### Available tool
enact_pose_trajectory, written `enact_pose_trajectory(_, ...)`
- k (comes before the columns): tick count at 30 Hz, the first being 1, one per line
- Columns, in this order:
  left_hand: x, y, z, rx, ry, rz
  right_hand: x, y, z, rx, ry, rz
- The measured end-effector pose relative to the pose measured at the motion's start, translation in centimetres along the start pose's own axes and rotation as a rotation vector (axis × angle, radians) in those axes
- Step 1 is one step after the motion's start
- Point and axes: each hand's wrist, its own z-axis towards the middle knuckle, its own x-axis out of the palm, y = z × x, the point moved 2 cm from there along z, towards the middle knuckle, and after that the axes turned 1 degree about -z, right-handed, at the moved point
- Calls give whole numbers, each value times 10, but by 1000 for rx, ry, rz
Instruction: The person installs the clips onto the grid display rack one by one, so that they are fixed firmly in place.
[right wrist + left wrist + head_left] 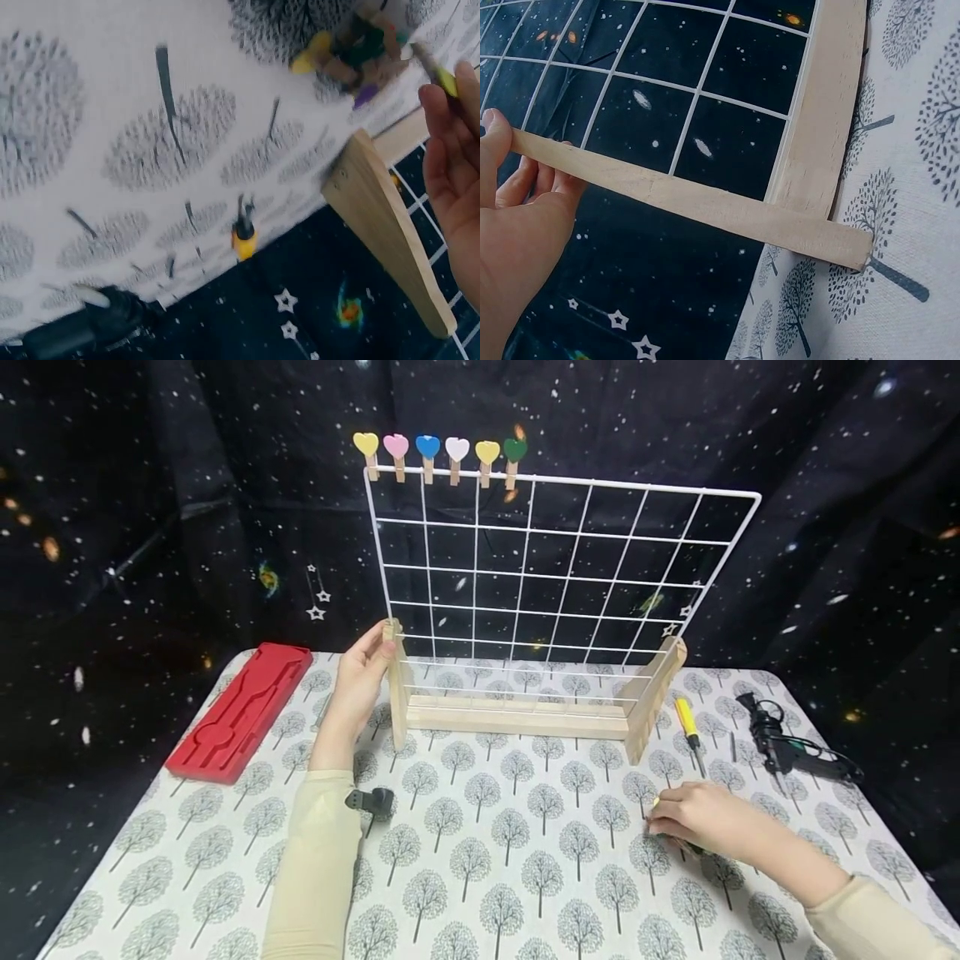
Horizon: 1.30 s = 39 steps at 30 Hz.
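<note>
A white wire grid [562, 482] leans back in a wooden stand with a crossbar [517, 720]. My left hand [362, 672] grips the upper end of the stand's left side piece [652, 189], thumb on one face and fingers on the other. Heart-topped clothespins, among them a blue one [427, 447] and a green one [515, 450], line the left part of the grid's top bar. Low over the table at the right, my right hand [708, 818] pinches a yellow clothespin [444, 79]. A blurred pile of colored clothespins [367, 46] lies beyond its fingertips, mostly covered by the hand in the head view.
At the left lies a red molded tray [243, 714]. A yellow-handled screwdriver [686, 718] rests right of the stand, with a black tool [795, 747] farther right. The tablecloth [480, 877] has a tree print; a dark starry cloth [150, 527] hangs behind.
</note>
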Motion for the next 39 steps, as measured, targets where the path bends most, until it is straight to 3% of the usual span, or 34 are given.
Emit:
enact_pose_trajectory(11, 2, -7, -4, 12, 6, 1, 14, -4, 1, 9, -90, 235)
enact_pose_trajectory(16, 2, -7, -4, 21, 10, -15, 16, -4, -1, -23, -141, 236)
enact_pose_trajectory(21, 3, -6, -3, 23, 18, -22, 17, -3, -4, 4, -99, 233)
enact_pose_trajectory(27, 3, -5, -4, 17, 13, -30, 8, -3, 0, 117, -104, 251)
enact_pose_trajectory(33, 3, -4, -4, 14, 6, -41, -24, -11, 34, 227, -139, 329)
enact_pose_trajectory(39, 2, -5, -3, 15, 9, -35, -84, -22, 103, 265, -258, 459)
